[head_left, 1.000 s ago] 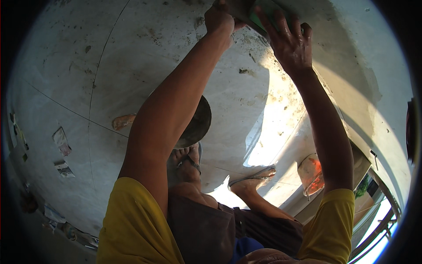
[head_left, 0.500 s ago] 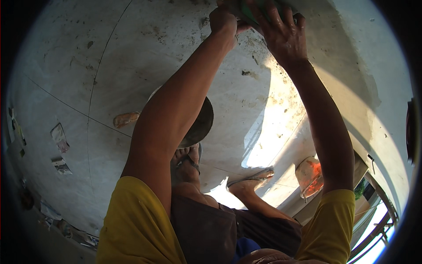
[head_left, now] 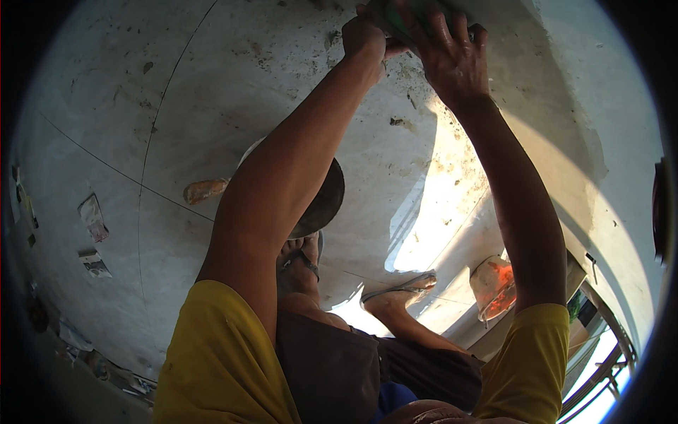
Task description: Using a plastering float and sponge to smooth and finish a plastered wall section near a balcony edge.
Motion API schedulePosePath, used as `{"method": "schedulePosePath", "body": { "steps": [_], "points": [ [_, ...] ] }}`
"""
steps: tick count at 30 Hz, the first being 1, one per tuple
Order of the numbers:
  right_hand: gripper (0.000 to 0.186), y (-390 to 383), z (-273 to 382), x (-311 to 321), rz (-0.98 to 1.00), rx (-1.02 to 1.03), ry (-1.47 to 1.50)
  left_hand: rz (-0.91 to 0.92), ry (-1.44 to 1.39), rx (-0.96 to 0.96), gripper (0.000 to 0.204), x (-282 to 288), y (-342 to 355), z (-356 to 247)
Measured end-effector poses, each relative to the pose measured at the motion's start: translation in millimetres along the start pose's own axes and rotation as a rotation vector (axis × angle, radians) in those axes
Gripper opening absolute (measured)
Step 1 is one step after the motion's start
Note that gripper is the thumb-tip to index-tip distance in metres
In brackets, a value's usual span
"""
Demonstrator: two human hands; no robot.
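Note:
My left hand (head_left: 364,42) grips a dark flat board (head_left: 379,15) at the top of the view, partly hidden by my fingers. My right hand (head_left: 453,63) is curved over a green pad-like piece (head_left: 409,21) on it, fingers somewhat apart. Beneath my left forearm a dark round pan or bowl (head_left: 323,208) is partly hidden. An orange-brown wooden-looking piece (head_left: 203,191) sticks out to its left.
My sandalled feet (head_left: 395,293) rest on the stained, cracked floor (head_left: 113,141). An orange-splashed bucket (head_left: 494,286) is by my right arm. Paper scraps (head_left: 93,219) lie at left. A pale wall or ledge (head_left: 614,141) curves along the right, with railings (head_left: 607,364) at lower right.
My right hand has shifted slightly up and left, and my left hand slightly right, bringing them closer. Both remain on the board and green piece.

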State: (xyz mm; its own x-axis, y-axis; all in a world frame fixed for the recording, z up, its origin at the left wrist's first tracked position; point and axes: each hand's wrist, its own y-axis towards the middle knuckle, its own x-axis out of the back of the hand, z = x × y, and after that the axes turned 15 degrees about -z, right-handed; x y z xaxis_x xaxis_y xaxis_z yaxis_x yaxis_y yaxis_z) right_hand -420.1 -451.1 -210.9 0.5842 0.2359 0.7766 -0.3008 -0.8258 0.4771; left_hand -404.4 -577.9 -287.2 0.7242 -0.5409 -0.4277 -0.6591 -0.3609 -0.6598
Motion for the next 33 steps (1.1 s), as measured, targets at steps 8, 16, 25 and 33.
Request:
{"method": "schedulePosePath", "body": {
  "steps": [8, 16, 25, 33],
  "points": [
    [0.069, -46.1, -9.0, 32.3, -0.063, -0.025, -0.062, -0.012, 0.031, 0.002, 0.049, 6.2, -2.6, -5.3],
    [0.068, -32.2, -8.3, 13.1, -0.017, 0.048, -0.211, -0.023, -0.027, 0.044, 0.050, 0.6, -8.8, -3.2],
    [0.066, 5.2, 6.6, 8.6, -0.103, -0.014, -0.082, -0.038, 0.034, 0.026, 0.049, 2.2, 0.9, -3.3],
    [0.075, -74.6, 8.0, 51.4, 0.100, -0.090, -0.245, 0.013, 0.046, 0.017, 0.049, 15.8, -7.5, -7.2]
  ]
}}
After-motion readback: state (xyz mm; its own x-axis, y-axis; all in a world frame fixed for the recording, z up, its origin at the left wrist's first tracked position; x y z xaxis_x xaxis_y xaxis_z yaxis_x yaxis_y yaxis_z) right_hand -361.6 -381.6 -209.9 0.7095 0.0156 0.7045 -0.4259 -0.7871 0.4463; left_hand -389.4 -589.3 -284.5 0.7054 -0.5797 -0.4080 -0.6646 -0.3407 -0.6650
